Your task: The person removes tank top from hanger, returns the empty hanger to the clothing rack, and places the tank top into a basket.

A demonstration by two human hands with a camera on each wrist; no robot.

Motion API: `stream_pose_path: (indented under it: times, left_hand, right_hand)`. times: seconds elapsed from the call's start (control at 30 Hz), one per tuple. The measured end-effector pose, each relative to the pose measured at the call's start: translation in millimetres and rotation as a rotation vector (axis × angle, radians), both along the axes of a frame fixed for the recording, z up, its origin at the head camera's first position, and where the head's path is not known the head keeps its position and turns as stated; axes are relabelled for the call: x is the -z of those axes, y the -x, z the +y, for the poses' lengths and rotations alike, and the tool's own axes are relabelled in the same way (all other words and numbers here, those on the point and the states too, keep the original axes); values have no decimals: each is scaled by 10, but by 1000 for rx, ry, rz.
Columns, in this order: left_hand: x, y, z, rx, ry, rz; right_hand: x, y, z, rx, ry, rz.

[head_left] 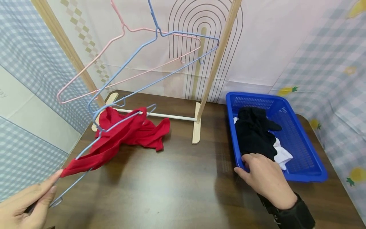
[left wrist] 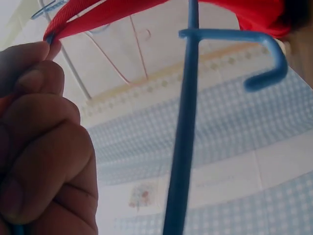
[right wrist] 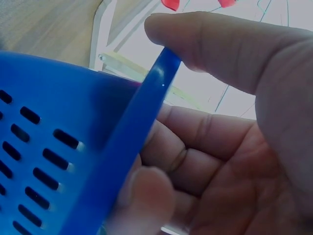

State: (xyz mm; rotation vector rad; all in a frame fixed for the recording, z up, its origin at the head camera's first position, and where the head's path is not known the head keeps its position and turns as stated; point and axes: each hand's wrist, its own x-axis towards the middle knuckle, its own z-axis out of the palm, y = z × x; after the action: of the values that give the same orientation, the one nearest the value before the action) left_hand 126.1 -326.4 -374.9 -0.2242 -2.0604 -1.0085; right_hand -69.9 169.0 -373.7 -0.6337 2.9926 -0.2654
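Observation:
My left hand (head_left: 31, 200) pinches the edge of a red garment (head_left: 125, 130) together with a blue wire hanger (head_left: 85, 149) at the lower left. The garment hangs along the hanger, its far part near the rack's foot. In the left wrist view the fingers (left wrist: 41, 78) hold the red cloth's edge (left wrist: 107, 13), with the blue hanger (left wrist: 186, 117) beside them. My right hand (head_left: 266, 178) grips the near left corner of a blue basket (head_left: 307, 152). The right wrist view shows its thumb and fingers on either side of the basket rim (right wrist: 146, 103).
Black cloth (head_left: 253, 133) and white cloth (head_left: 281, 154) lie in the basket. A wooden rack (head_left: 213, 70) stands at the back, with a pink hanger (head_left: 94, 60) and another blue hanger (head_left: 125, 63) hanging above the red garment. Patterned cloth (head_left: 328, 73) surrounds the brown table (head_left: 171, 184).

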Motion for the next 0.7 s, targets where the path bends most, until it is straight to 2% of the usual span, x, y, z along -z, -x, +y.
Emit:
stream_pose_path:
  times: [0.07, 0.13, 0.23, 0.33, 0.53, 0.7]
  left_hand:
    - [-65, 40, 22, 28, 78, -7]
    - [-140, 106, 65, 65, 125, 19]
    - [-269, 209, 160, 70, 171, 38]
    - [-364, 326, 245, 98, 195, 60]
    - [-516, 512, 391, 196, 221, 74]
    - [-643, 665, 553, 318, 186, 114]
  right_hand:
    - [-3, 1, -4, -1, -1, -2]
    - [-9, 5, -8, -1, -3, -3]
    - [-13, 10, -12, -4, -4, 2]
    - [-11, 12, -10, -4, -2, 6]
    - [-6, 2, -12, 0, -3, 16]
    - [-4, -10, -9, 5, 1, 13]
